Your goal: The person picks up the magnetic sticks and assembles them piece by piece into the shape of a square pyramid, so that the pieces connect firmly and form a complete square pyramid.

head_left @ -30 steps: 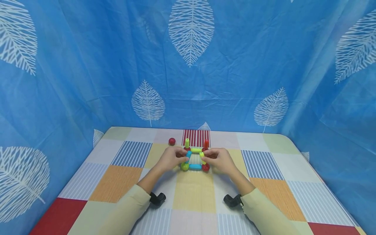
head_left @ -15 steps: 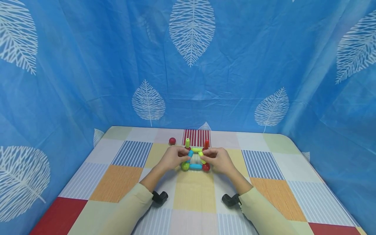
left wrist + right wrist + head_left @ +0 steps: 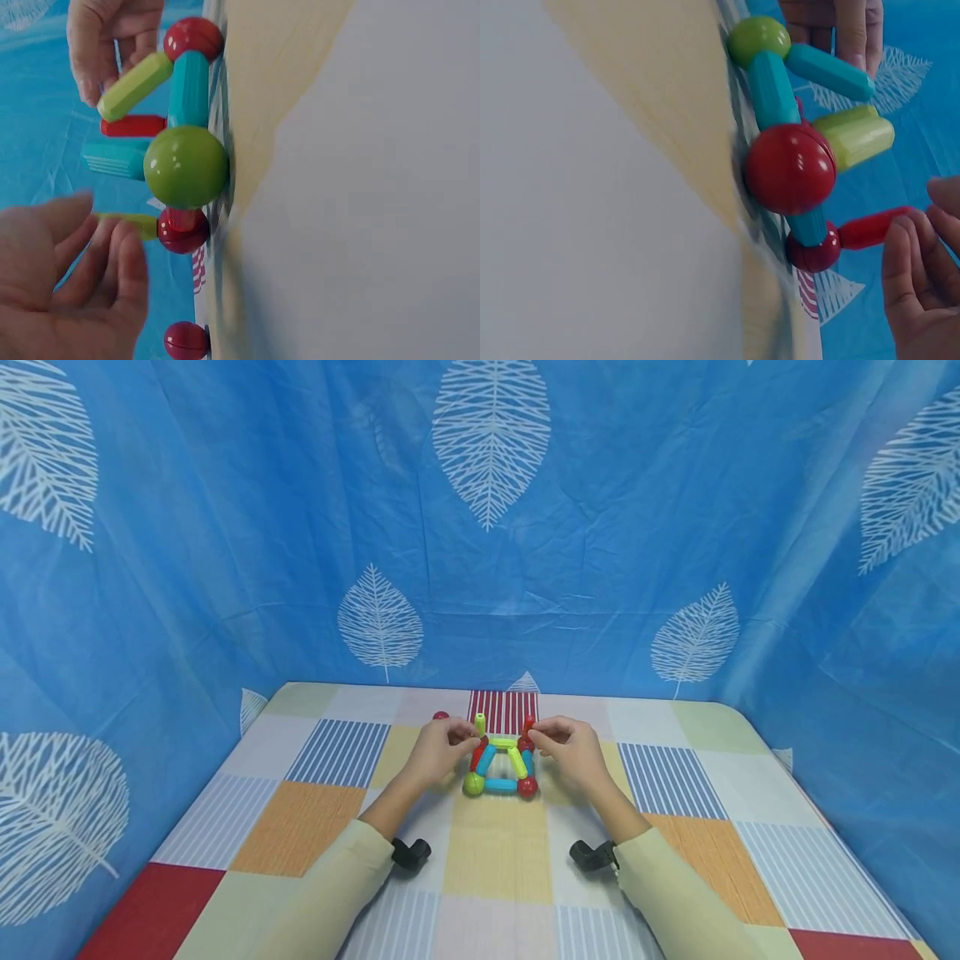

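Note:
A frame of balls and rods, which look like magnetic building pieces, lies mid-table. A green ball (image 3: 473, 784) and a red ball (image 3: 527, 787) form its front corners, joined by a blue rod (image 3: 500, 785). Another blue rod (image 3: 114, 159) and a yellow-green rod (image 3: 517, 762) rise from them, leaning inward. At the back left corner, my left hand (image 3: 437, 750) has its fingers beside an upright yellow-green rod (image 3: 480, 723). Fingers of my right hand (image 3: 573, 752) are at the tip of the upright red rod (image 3: 874, 229); the thumb stands apart from it.
A loose red ball (image 3: 186, 341) lies behind my left hand. The patchwork tablecloth (image 3: 495, 860) covers the table, whose far edge meets a blue leaf-print curtain (image 3: 600, 527). A black wrist camera (image 3: 411, 855) sits under each sleeve.
Both hands have let go of the two front rods and moved back toward the rear uprights. The front rods tilted inward and now stand without being held.

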`<state>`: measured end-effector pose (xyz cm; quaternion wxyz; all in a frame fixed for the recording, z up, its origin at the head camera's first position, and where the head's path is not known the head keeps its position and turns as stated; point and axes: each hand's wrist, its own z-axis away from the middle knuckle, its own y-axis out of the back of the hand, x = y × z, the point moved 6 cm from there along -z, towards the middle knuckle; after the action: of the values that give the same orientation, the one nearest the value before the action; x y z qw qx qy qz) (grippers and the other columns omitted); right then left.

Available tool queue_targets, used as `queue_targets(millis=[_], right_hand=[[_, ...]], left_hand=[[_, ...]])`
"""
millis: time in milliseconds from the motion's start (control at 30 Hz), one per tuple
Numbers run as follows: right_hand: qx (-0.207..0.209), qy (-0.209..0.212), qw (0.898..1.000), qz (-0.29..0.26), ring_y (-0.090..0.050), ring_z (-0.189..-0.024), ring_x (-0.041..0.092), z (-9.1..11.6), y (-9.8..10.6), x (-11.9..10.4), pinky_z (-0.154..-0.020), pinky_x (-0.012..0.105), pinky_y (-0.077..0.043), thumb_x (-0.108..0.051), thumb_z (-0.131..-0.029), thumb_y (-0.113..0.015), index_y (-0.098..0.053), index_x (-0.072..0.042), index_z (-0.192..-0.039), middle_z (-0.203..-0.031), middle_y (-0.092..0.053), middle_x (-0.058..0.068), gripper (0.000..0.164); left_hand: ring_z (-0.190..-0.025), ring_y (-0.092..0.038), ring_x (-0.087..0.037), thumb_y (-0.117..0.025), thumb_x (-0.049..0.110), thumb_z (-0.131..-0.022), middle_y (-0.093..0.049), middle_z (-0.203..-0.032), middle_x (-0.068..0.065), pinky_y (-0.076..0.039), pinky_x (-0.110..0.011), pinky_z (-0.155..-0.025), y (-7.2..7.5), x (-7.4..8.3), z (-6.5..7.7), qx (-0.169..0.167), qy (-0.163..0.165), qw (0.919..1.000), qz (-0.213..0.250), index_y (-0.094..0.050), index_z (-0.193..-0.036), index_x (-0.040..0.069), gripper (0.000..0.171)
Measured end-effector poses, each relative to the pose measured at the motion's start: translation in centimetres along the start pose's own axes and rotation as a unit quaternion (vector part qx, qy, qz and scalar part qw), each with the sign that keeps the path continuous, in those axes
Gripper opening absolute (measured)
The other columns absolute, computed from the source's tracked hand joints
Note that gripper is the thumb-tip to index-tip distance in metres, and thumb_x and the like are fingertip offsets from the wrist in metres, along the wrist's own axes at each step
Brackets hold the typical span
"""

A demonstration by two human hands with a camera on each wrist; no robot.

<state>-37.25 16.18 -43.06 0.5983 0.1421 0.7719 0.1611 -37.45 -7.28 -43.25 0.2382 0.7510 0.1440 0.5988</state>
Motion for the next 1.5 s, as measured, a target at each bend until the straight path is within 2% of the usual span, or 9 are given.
queue_targets(millis=[67, 133, 267, 433, 700, 967, 1267, 1500], right_hand=[[0.023, 0.005, 1.0, 0.009, -0.072, -0.092, 0.031, -0.6, 0.5, 0.0, -0.081, 0.039, -0.062, -0.019, -0.094, -0.076, -0.073, -0.002, -0.112, -0.103, -0.075, 0.017, 0.025], [0.023, 0.005, 0.999, 0.028, -0.072, -0.099, 0.031, -1.2, 0.6, 0.1, -0.087, 0.04, -0.061, -0.019, -0.094, -0.075, -0.07, -0.001, -0.119, -0.11, -0.074, 0.017, 0.031], [-0.018, 0.001, 0.999, 0.044, -0.072, -0.108, 0.031, -2.0, 0.1, 0.5, -0.095, 0.042, -0.059, -0.016, -0.093, -0.076, -0.068, -0.001, -0.126, -0.12, -0.074, 0.016, 0.037], [-0.043, 0.01, 0.998, 0.043, -0.074, -0.101, 0.026, -2.4, -0.4, 0.8, -0.092, 0.038, -0.06, -0.015, -0.091, -0.078, -0.075, -0.004, -0.116, -0.111, -0.078, 0.012, 0.027], [-0.074, 0.028, 0.997, 0.014, -0.076, -0.098, 0.024, -2.0, -1.1, 0.8, -0.089, 0.031, -0.061, -0.013, -0.089, -0.08, -0.078, -0.004, -0.111, -0.106, -0.078, 0.011, 0.024], [-0.085, 0.051, 0.995, 0.015, -0.076, -0.096, 0.021, -1.8, -1.7, 0.7, -0.085, 0.025, -0.061, -0.01, -0.09, -0.079, -0.078, -0.004, -0.11, -0.109, -0.078, 0.013, 0.021], [-0.095, 0.058, 0.994, 0.019, -0.075, -0.1, 0.027, -1.7, -2.0, 0.6, -0.087, 0.03, -0.061, -0.012, -0.091, -0.078, -0.078, -0.004, -0.112, -0.11, -0.078, 0.015, 0.022], [-0.09, 0.05, 0.994, 0.031, -0.075, -0.099, 0.023, -1.8, -1.8, 0.9, -0.087, 0.028, -0.061, -0.015, -0.091, -0.078, -0.078, -0.005, -0.113, -0.11, -0.078, 0.012, 0.024]], left_hand=[[-0.092, -0.066, -0.02, -0.072, 0.013, -0.096, -0.07, -0.102, -0.009, -0.058, -0.033, -0.082, 0.2, 0.0, -0.6, 0.028, 0.003, 0.9995, 0.012, -0.07, -0.117, 0.004, 0.022], [-0.099, -0.067, -0.024, -0.07, 0.01, -0.096, -0.07, -0.11, -0.013, -0.059, -0.038, -0.088, 0.2, -0.1, -1.3, 0.04, 0.002, 0.999, 0.021, -0.066, -0.124, 0.002, 0.029], [-0.108, -0.068, -0.027, -0.071, 0.011, -0.097, -0.071, -0.121, -0.013, -0.059, -0.04, -0.094, -0.5, -0.2, -2.2, 0.024, -0.001, 0.9996, 0.014, -0.065, -0.132, 0.003, 0.036], [-0.103, -0.069, -0.022, -0.072, 0.013, -0.096, -0.075, -0.114, -0.007, -0.059, -0.036, -0.092, -1.1, -0.1, -2.5, 0.01, -0.007, 0.9999, 0.002, -0.072, -0.122, 0.009, 0.027], [-0.099, -0.072, -0.019, -0.078, 0.012, -0.09, -0.077, -0.104, -0.004, -0.061, -0.033, -0.09, -1.5, 0.6, -2.3, -0.017, -0.025, 0.9995, -0.005, -0.077, -0.109, 0.011, 0.019], [-0.1, -0.074, -0.02, -0.077, 0.009, -0.091, -0.078, -0.106, -0.005, -0.061, -0.033, -0.091, -1.7, 0.7, -2.2, -0.026, -0.043, 0.9986, -0.021, -0.078, -0.11, 0.01, 0.019], [-0.1, -0.073, -0.021, -0.077, 0.007, -0.091, -0.077, -0.106, -0.005, -0.06, -0.035, -0.092, -1.7, 0.3, -2.1, -0.027, -0.053, 0.998, -0.019, -0.078, -0.109, 0.01, 0.018], [-0.098, -0.074, -0.02, -0.077, 0.007, -0.09, -0.077, -0.104, -0.005, -0.061, -0.034, -0.09, -1.8, 0.3, -2.2, -0.032, -0.056, 0.9978, -0.015, -0.079, -0.107, 0.01, 0.017]])
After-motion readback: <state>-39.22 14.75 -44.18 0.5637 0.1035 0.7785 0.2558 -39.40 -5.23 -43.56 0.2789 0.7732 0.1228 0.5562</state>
